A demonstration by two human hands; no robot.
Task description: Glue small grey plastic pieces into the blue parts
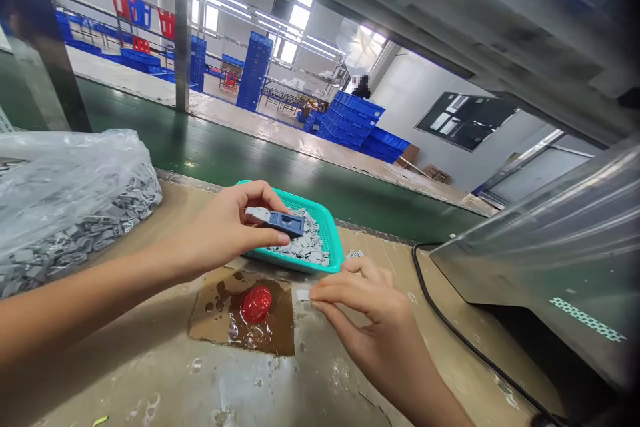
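Note:
My left hand (pixel 250 217) is closed around a dark blue plastic part (pixel 287 221) with a light grey piece (pixel 258 213) at its near end. It is held above a turquoise basket (pixel 327 230) of small grey plastic pieces (pixel 305 247). Between the thumb and fingers of my right hand (pixel 367 297) is a small white piece (pixel 303 295), too small to make out fully. Left of that hand, a red round object (pixel 257 303) sits on a wet brown square of cardboard (pixel 210 323).
A clear plastic bag (pixel 75 193) full of grey parts lies at the left. Behind the worktop runs a green conveyor belt (pixel 225 143). On the right, a black cable (pixel 450 327) curves beside a metal housing (pixel 560 267). Blue crates (pixel 350 117) are stacked farther back.

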